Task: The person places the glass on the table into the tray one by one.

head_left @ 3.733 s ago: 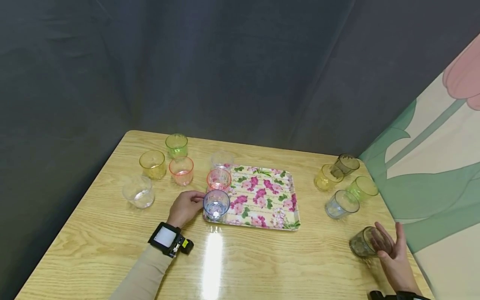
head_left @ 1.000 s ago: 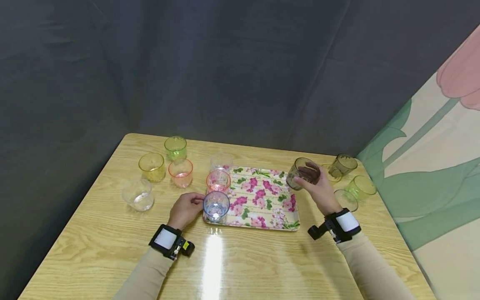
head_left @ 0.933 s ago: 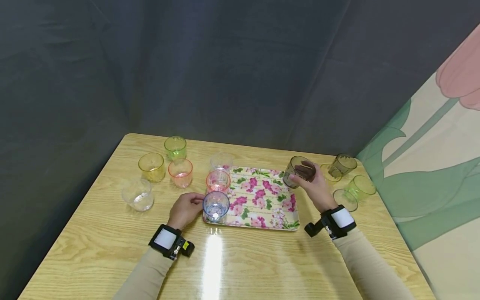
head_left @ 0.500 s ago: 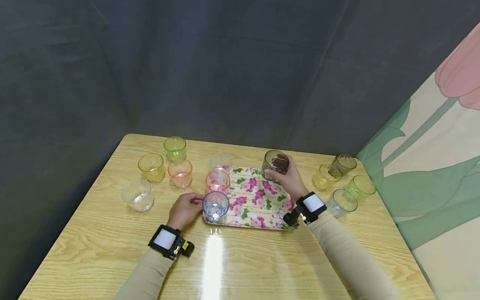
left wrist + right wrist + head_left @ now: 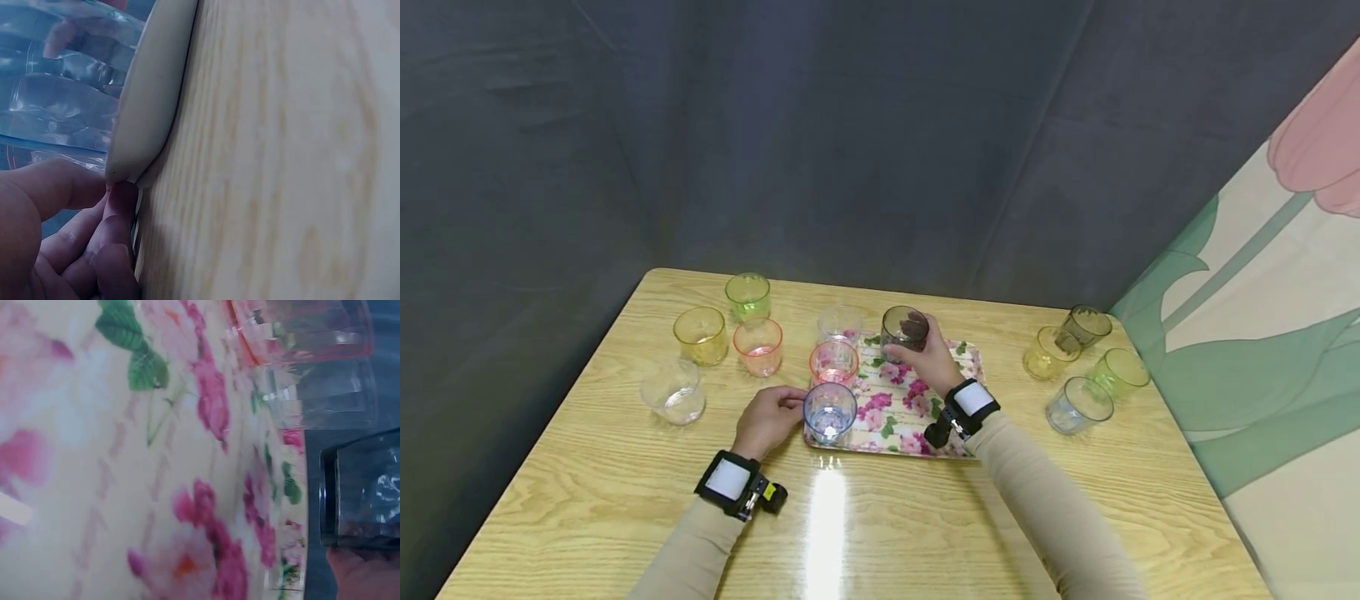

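My left hand (image 5: 767, 421) pinches the left rim of the floral tray (image 5: 868, 423) near its front corner; the left wrist view has the thumb (image 5: 59, 184) on the rim and fingertips under it. A blue-tinted tumbler (image 5: 830, 414) stands on the tray beside that hand. Behind it come a red-tinted tumbler (image 5: 833, 364) and a clear tumbler (image 5: 840, 323), along the tray's left side. My right hand (image 5: 931, 360) grips a smoky grey tumbler (image 5: 895, 340) upright over the tray's back part. In the right wrist view the grey tumbler's base (image 5: 329, 497) appears raised off the tray.
Left of the tray stand green (image 5: 748, 300), yellow (image 5: 702, 337), red (image 5: 758, 350) and clear (image 5: 673, 393) tumblers. A right-hand cluster has yellow (image 5: 1051, 354), smoky grey (image 5: 1086, 327), green (image 5: 1120, 373) and bluish (image 5: 1078, 407) tumblers. A dark curtain (image 5: 865, 167) hangs behind the wooden table (image 5: 895, 525).
My right hand took hold of the smoky grey tumbler at the right front of the table and carried it leftward over the tray. My left hand has stayed at the tray's edge.
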`<act>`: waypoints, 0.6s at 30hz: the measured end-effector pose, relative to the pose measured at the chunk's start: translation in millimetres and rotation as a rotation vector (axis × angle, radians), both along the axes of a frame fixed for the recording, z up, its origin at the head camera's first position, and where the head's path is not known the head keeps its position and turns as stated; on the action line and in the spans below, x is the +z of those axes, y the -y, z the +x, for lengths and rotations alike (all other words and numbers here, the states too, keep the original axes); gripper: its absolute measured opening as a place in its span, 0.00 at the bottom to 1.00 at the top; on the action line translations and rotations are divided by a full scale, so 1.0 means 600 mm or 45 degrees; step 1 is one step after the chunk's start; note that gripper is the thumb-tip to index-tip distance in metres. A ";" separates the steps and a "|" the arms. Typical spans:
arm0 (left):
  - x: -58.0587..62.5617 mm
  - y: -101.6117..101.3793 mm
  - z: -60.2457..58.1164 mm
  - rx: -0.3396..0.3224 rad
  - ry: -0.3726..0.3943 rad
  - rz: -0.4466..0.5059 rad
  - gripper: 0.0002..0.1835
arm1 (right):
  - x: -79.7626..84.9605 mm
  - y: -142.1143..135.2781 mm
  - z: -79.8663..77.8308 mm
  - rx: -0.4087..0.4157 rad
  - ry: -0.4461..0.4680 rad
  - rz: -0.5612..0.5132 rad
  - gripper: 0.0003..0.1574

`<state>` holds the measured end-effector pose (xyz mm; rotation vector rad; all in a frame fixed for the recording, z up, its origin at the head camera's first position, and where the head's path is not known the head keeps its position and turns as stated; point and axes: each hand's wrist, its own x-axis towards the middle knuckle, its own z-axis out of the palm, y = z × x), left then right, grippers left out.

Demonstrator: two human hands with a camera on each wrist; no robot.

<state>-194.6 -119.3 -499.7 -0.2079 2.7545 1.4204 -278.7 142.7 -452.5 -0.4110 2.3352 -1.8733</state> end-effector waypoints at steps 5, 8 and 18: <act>0.001 0.001 0.001 0.002 0.002 -0.004 0.11 | -0.006 0.025 0.004 0.042 0.049 0.077 0.50; 0.001 0.001 0.002 -0.002 0.003 -0.004 0.11 | -0.014 0.035 0.003 0.044 0.071 0.100 0.53; 0.000 0.001 0.000 -0.005 -0.002 -0.009 0.11 | -0.005 0.048 0.006 0.032 0.099 0.122 0.50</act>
